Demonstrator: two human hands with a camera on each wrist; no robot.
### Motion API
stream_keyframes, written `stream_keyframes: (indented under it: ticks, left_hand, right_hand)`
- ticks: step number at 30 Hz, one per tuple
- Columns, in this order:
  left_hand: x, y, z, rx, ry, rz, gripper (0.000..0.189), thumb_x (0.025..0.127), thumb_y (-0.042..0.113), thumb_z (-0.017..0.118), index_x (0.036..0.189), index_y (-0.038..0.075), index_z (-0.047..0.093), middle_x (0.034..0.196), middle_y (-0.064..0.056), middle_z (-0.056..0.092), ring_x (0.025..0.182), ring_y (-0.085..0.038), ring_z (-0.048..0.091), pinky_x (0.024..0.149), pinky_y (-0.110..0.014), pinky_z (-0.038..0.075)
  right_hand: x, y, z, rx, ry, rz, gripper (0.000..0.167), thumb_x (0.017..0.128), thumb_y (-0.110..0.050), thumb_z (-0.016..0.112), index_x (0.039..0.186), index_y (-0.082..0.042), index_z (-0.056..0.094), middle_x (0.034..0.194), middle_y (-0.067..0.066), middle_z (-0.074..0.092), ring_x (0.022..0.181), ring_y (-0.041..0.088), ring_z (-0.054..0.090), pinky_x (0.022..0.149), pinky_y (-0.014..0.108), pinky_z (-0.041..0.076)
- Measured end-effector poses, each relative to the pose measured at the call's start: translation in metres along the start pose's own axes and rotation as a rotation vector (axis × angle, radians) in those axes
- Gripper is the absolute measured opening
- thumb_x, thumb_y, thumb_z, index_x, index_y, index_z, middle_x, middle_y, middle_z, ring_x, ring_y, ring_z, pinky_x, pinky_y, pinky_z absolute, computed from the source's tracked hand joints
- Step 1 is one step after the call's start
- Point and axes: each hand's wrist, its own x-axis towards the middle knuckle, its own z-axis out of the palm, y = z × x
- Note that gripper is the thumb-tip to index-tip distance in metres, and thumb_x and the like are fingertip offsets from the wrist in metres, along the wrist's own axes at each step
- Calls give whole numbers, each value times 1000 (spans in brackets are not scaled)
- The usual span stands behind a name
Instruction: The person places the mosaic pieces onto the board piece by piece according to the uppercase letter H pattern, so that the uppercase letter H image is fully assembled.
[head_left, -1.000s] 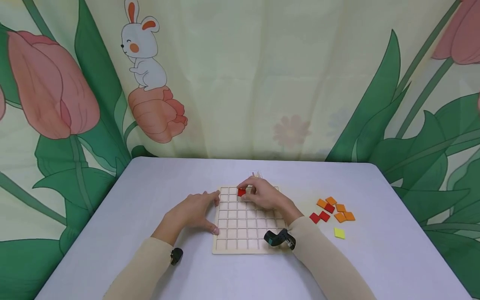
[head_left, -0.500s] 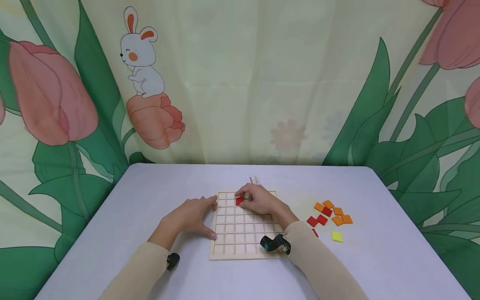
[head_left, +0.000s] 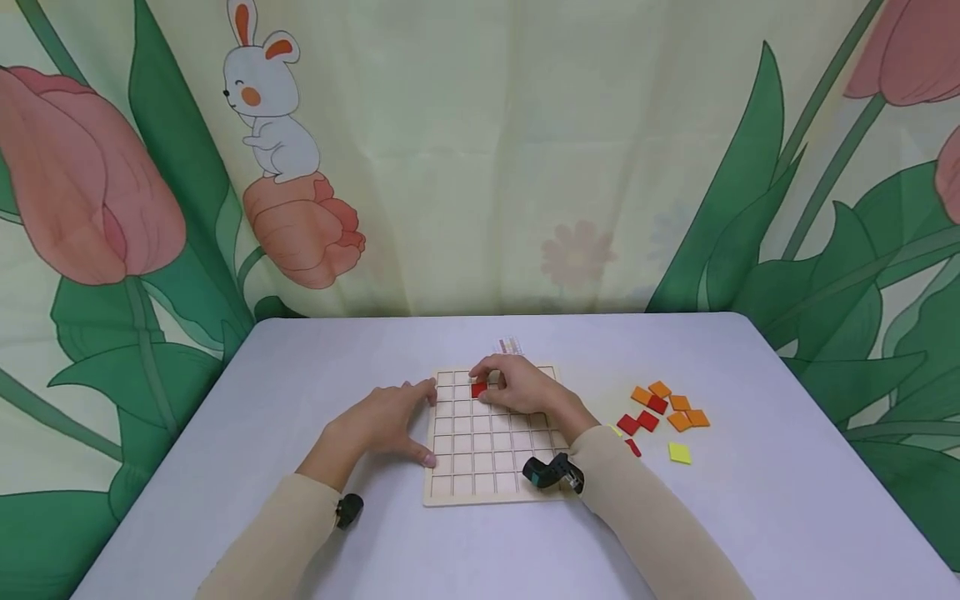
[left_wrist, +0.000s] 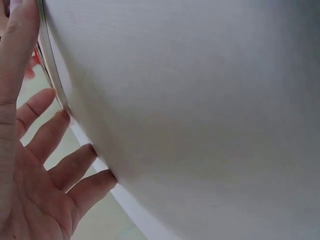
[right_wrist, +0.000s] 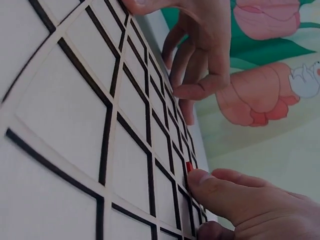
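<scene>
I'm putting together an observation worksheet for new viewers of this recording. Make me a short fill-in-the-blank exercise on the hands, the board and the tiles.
1. The right hand holds a tile coloured ____.
2. In the head view, the left hand touches the grid board at its ____ edge.
3. In the head view, the loose orange tiles lie to the ____ of the grid board.
4. The orange tiles in sight number ____.

Missing words: red; left; right; five.

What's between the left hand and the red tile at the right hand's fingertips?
Head view: only bare cells of the grid board. The left hand is at its left edge; the red tile is farther in.
</scene>
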Motion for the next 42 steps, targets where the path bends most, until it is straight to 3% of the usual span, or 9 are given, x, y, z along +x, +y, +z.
stream_keyframes:
  ticks: [3, 8, 17, 24, 26, 30, 33, 37, 42]
  left_hand:
    - [-1, 2, -3, 0, -6, -1, 95, 55, 70, 91, 132, 32, 50, 145, -8, 59, 128, -35, 59, 104, -54, 50]
    - [-2, 2, -11, 15, -17, 9, 94, 56, 70, 91, 131, 31, 49, 138, -8, 62, 121, -33, 62, 101, -51, 52]
    - [-1, -5, -7, 25, -21, 4, 97, 54, 73, 89, 132, 32, 50, 140, -8, 61, 122, -34, 62, 101, -52, 52]
    - [3, -3, -11, 30, -24, 22, 93, 54, 73, 90, 127, 33, 49, 130, -5, 65, 108, -27, 63, 95, -48, 53]
    - [3, -3, -12, 30, -16, 26, 92, 54, 71, 91, 127, 32, 49, 130, -5, 65, 112, -29, 63, 96, -49, 52]
    - [2, -2, -11, 26, -13, 19, 92, 55, 70, 92, 127, 32, 49, 136, -6, 63, 121, -33, 62, 101, -51, 50]
    - [1, -2, -8, 23, -18, 17, 91, 54, 70, 92, 126, 32, 49, 133, -6, 64, 117, -32, 63, 100, -50, 50]
    - [1, 0, -4, 16, -10, 20, 90, 55, 70, 92, 125, 33, 48, 130, -6, 65, 117, -32, 63, 99, -50, 51]
    - [0, -1, -4, 10, -7, 15, 96, 56, 69, 91, 134, 34, 48, 142, -11, 60, 132, -39, 56, 105, -56, 48]
  right_hand:
    - [1, -1, -1, -20, 0, -9, 32, 97, -13, 72, 128, -10, 68, 113, 4, 68, 72, 12, 52, 70, 27, 47]
    - [4, -6, -3, -47, -1, 2, 30, 97, -13, 71, 127, -11, 68, 111, 3, 67, 77, 13, 53, 75, 28, 49]
    - [1, -11, -4, -35, -38, 7, 31, 100, -16, 68, 131, -10, 67, 120, 6, 66, 90, 16, 62, 87, 33, 52]
    - [-8, -15, -19, -20, -48, 19, 35, 101, -19, 66, 135, -9, 64, 121, 6, 61, 96, 17, 67, 90, 34, 54]
    - [-11, -17, -26, -38, -45, 12, 36, 101, -18, 66, 135, -8, 63, 120, 7, 61, 108, 21, 66, 90, 34, 54]
    - [-20, -16, -39, -75, -50, -15, 36, 101, -19, 66, 135, -7, 62, 123, 11, 62, 106, 23, 66, 90, 34, 54]
    - [-29, -14, -47, -74, -60, -32, 38, 101, -18, 67, 136, -6, 61, 125, 16, 62, 91, 18, 67, 87, 34, 55]
    - [-40, -10, -56, -90, -36, -52, 38, 100, -18, 69, 135, -6, 62, 122, 15, 63, 88, 15, 66, 82, 32, 56]
    - [-53, -7, -67, -126, -3, -49, 38, 99, -19, 71, 135, -10, 63, 121, 11, 64, 91, 15, 65, 80, 31, 56]
